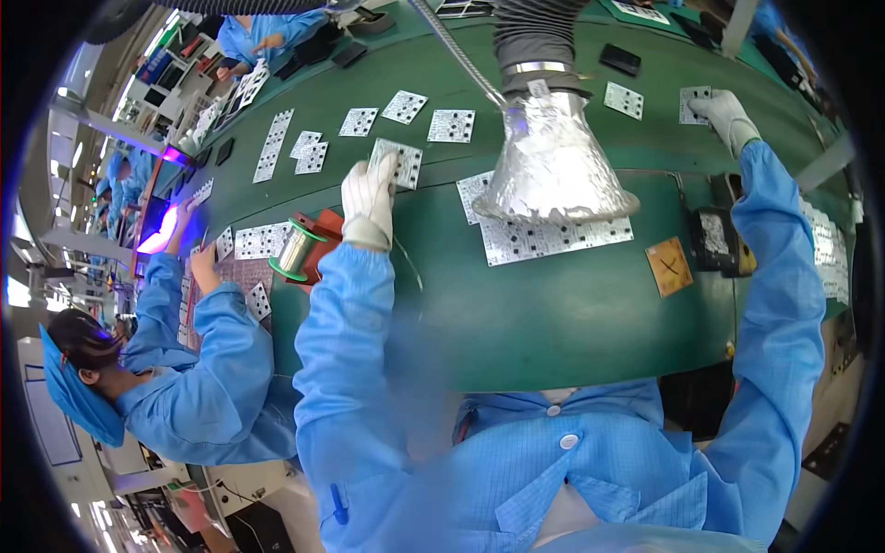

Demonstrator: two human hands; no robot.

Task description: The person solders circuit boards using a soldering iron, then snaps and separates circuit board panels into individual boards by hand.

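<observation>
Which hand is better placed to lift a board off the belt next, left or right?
Probably either, slight edge to the left. The left hand already rests on a white circuit board close in. The right hand touches a board at the far edge with the arm at full stretch.

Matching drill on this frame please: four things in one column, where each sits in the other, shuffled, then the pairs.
Things:
1. left hand
2. right hand
3. foil hood
4. solder spool

Places:
A. on a small white board at the belt's far right
B. hanging over the large board panel in the middle
C. on a red stand at the belt's left edge
D. on a white board left of the hood

Pairs: 1-D, 2-A, 3-B, 4-C
</observation>
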